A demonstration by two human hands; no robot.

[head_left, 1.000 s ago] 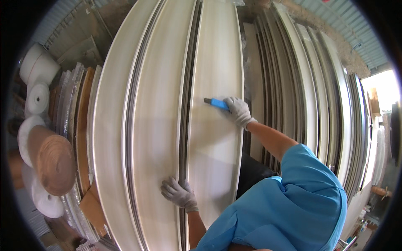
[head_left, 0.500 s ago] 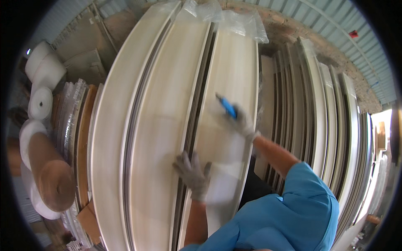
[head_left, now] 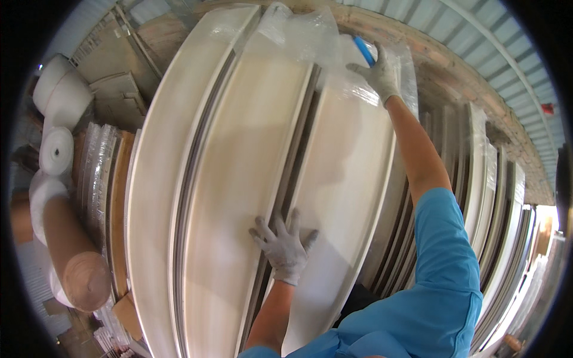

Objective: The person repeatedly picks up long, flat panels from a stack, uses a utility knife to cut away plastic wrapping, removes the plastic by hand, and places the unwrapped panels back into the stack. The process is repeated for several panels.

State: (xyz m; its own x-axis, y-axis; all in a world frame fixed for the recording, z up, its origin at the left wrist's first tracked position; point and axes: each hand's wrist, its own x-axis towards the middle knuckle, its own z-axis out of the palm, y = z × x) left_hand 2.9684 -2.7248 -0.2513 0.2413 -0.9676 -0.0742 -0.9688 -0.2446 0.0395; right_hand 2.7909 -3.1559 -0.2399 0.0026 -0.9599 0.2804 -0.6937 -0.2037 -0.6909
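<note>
Three long, pale cream panels with thin raised edges stand side by side before me: a left panel [head_left: 164, 179], a middle panel [head_left: 239, 149] and a right panel [head_left: 340, 155]. My left hand [head_left: 285, 249], in a light grey glove, lies with fingers spread across the gap between the middle and right panels. Up at the top of the right panel, my gloved right hand [head_left: 381, 71] is closed on a slim blue tool [head_left: 364, 51]. Clear plastic film [head_left: 298, 33] covers the panel tops there. The tool's working end is hidden.
On the left are white foam rolls [head_left: 58, 150], a brown roll [head_left: 83, 262] and wrapped boards [head_left: 101, 173]. More panels [head_left: 477, 179] stand on edge at right. Behind runs a brick wall [head_left: 459, 77] beneath corrugated sheeting [head_left: 495, 42].
My right hand has moved up from the middle of the right panel to its film-covered top with the blue tool. The left hand stays near the gap, its fingers spread wider. The view has shifted.
</note>
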